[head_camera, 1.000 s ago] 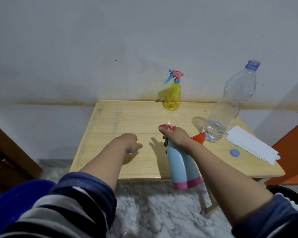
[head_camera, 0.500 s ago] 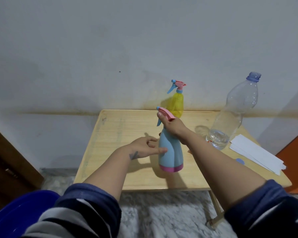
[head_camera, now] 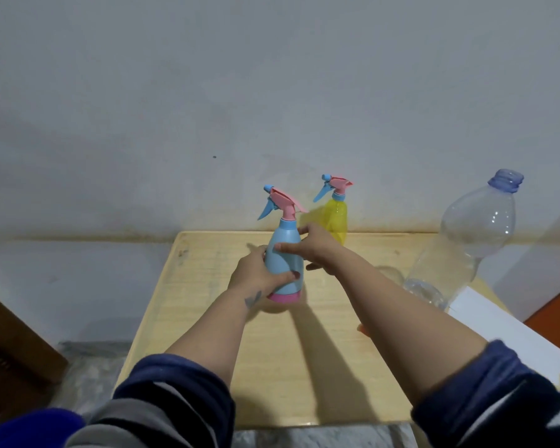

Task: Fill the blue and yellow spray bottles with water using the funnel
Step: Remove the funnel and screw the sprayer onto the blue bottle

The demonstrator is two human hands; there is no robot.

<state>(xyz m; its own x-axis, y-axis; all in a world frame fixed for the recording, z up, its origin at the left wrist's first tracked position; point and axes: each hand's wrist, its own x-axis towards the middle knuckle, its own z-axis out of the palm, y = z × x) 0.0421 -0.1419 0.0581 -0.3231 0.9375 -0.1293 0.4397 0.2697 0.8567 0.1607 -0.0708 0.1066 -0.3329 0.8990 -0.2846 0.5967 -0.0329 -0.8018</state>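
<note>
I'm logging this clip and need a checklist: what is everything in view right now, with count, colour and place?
blue spray bottle: 1, light blue with pink base and pink-and-blue trigger head, upright at the table's middle, held in both hands
yellow spray bottle: 1, yellow with pink-and-blue trigger head, at the table's far edge by the wall
water bottle: 1, clear with bluish neck, uncapped, a little water at the bottom, on the table's right side
papers: a white stack, count unclear, right edge of the table
funnel: 1, orange, only a sliver showing beside the right forearm
table: 1, light wood, against the wall
left hand: grips the blue bottle's lower body
right hand: fingers on the bottle's upper body
</note>
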